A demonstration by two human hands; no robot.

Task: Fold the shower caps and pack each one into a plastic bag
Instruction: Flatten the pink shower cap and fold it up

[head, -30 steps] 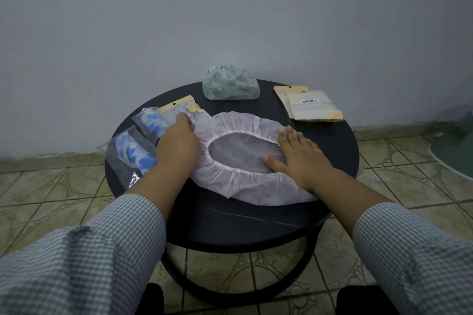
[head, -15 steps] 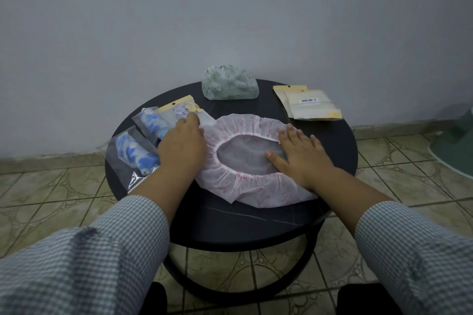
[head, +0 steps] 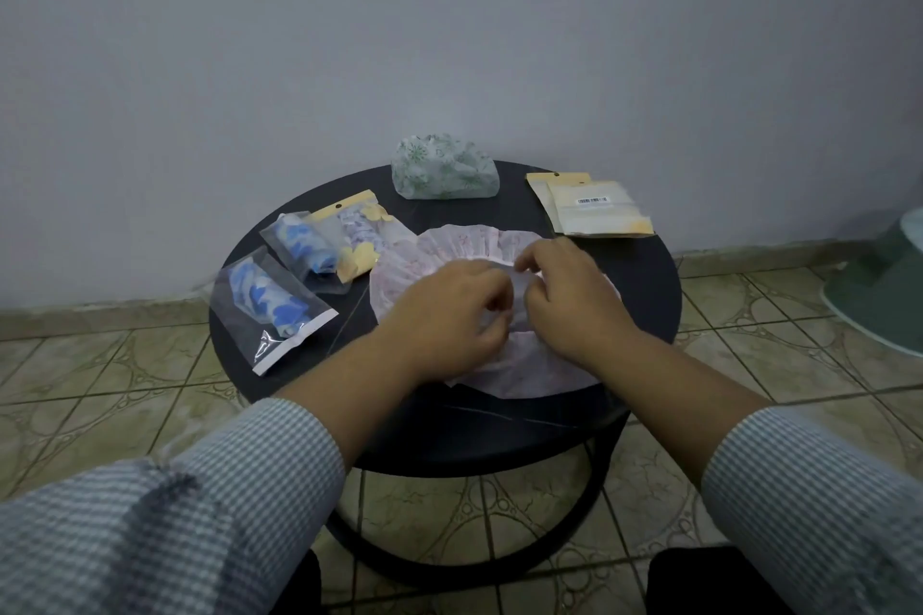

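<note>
Both hands gather a pink shower cap at the middle of a round black table.

The left hand [head: 452, 312] and right hand [head: 569, 297] meet over the pink shower cap [head: 464, 245], fingers curled and seemingly pinching its film; three packed bags [head: 272, 305] lie left on the table [head: 644, 285]; a green-patterned cap [head: 444, 167] sits behind; empty bags [head: 592, 207] lie far right.
</note>
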